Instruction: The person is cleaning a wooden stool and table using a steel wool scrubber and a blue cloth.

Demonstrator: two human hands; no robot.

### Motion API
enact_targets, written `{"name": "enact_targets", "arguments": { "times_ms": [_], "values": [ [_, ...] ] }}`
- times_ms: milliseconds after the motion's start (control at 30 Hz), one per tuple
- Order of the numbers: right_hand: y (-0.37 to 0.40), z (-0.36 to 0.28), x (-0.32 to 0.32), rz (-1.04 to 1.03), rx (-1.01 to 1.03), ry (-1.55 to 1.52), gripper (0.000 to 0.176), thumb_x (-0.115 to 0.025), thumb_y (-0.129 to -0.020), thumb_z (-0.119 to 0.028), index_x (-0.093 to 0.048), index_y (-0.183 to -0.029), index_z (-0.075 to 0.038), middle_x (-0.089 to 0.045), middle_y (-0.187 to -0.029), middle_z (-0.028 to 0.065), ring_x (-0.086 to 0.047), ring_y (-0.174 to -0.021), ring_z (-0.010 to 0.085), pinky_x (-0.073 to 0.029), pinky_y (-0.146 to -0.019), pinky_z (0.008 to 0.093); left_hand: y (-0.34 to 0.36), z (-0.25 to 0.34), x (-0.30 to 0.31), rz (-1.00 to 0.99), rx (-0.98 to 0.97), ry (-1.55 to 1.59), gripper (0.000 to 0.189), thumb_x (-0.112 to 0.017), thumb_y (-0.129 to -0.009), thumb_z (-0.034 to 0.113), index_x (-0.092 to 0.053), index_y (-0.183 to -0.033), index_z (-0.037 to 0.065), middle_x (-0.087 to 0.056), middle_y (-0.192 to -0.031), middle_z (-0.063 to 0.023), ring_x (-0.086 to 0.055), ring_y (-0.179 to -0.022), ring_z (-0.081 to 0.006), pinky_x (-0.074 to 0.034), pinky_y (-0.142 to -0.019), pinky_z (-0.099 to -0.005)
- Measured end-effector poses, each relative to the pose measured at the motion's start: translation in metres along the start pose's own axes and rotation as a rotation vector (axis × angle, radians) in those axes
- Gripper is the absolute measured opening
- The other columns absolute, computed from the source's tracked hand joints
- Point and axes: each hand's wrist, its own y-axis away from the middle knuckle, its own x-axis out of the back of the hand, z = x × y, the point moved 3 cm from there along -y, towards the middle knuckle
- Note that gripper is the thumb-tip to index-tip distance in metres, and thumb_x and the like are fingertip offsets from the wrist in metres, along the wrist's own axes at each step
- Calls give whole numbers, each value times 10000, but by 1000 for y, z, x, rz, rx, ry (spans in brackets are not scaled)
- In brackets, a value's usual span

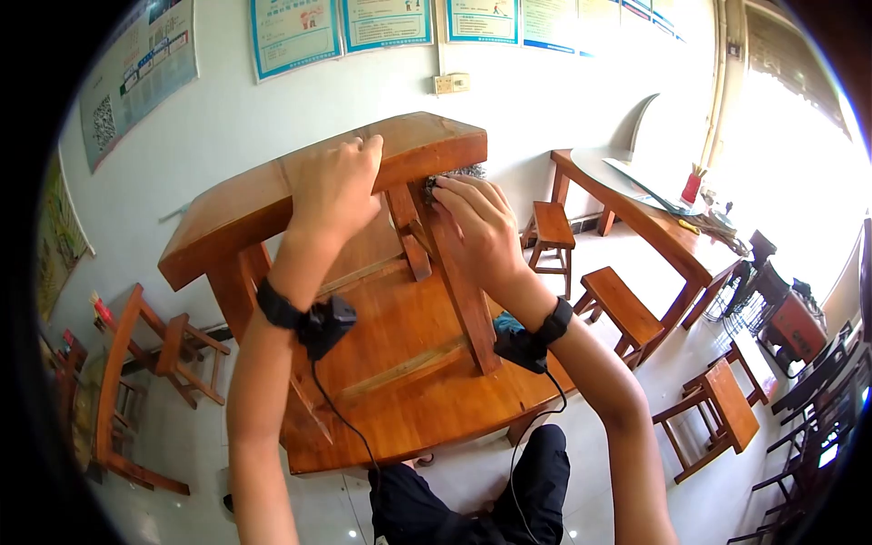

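Note:
My left hand [336, 186] grips the front edge of a thick varnished wooden bench [263, 195], its fingers curled over the top plank. The bench's legs slope down to a brown wooden tabletop [436, 431] below. In my right hand [481, 218] is a grey speckled cloth [463, 173], pressed at the top of the right leg [463, 291], just under the plank. The palm hides part of the cloth. Black devices are strapped to both wrists, with cables hanging down. A blue piece [509, 322] shows partly behind the right wrist device.
Wooden stools [618, 304] stand to the right, near a long table [654, 218] with a glass sheet and a red cup [692, 186]. Another stool [186, 354] and a wooden chair or bench frame [118, 391] are at left. Posters hang on the wall behind.

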Motion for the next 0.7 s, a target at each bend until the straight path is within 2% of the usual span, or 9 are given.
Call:
{"name": "enact_targets", "arguments": {
  "times_ms": [67,167,267,333,533,600,633,667,700],
  "values": [
    [-13,3,-11,50,70,-32,197,-756,-825,61,-727,-1019,44,-743,-1074,136,-708,-984,328,-575,-881,424,3,-4,-14,-1,45,-49,570,-821,-741,125,-665,-1287,74,-742,-1176,-133,-738,-980,-335,-609,-779,-428],
    [-1,-4,-27,148,35,26,203,-768,-804,81,-733,-999,36,-742,-1035,128,-715,-965,308,-582,-857,407,3,-2,-22,135,79,-69,476,-807,-727,103,-690,-1188,80,-773,-1074,-72,-749,-871,-306,-599,-707,-429],
    [21,-6,-25,171,43,77,233,-778,-774,109,-741,-987,21,-738,-1016,123,-720,-945,294,-590,-829,391,5,3,-18,145,91,-49,391,-797,-725,102,-706,-1104,80,-772,-1074,-78,-748,-881,-312,-595,-703,-425],
    [39,-9,-19,132,81,76,227,-777,-774,53,-710,-991,48,-717,-1030,140,-713,-960,298,-583,-838,407,6,5,-16,153,74,-30,386,-793,-723,95,-711,-1100,82,-773,-1061,-79,-748,-872,-308,-596,-700,-419],
    [65,-3,-8,5,-2,30,234,-752,-802,101,-726,-1025,37,-714,-1044,131,-698,-955,313,-579,-835,409,7,7,-15,192,77,-50,398,-783,-718,74,-720,-1111,88,-775,-1040,-85,-753,-867,-291,-601,-695,-397],
    [48,1,-12,-2,-33,13,221,-744,-823,90,-721,-1036,37,-711,-1046,128,-687,-970,317,-572,-856,407,6,7,-15,156,93,-58,409,-781,-721,72,-726,-1126,82,-783,-1071,-73,-755,-868,-292,-603,-697,-391],
    [37,3,-14,22,-53,23,216,-744,-830,84,-720,-1039,36,-710,-1051,133,-684,-974,320,-568,-865,410,6,6,-15,190,66,-69,515,-790,-717,78,-704,-1225,87,-777,-1160,-72,-754,-857,-293,-606,-699,-391],
    [28,4,-17,44,-74,34,211,-743,-837,78,-718,-1043,35,-709,-1057,137,-681,-978,322,-563,-874,413,7,4,-16,186,65,-72,515,-790,-717,78,-704,-1225,87,-777,-1160,-72,-754,-857,-293,-606,-699,-391],
    [23,5,-20,82,-68,42,226,-737,-849,63,-719,-1073,40,-713,-1099,150,-681,-1010,335,-564,-893,417,6,5,-15,136,50,-47,569,-796,-729,93,-674,-1285,93,-752,-1239,-78,-753,-858,-291,-607,-706,-397]
  ]
}}
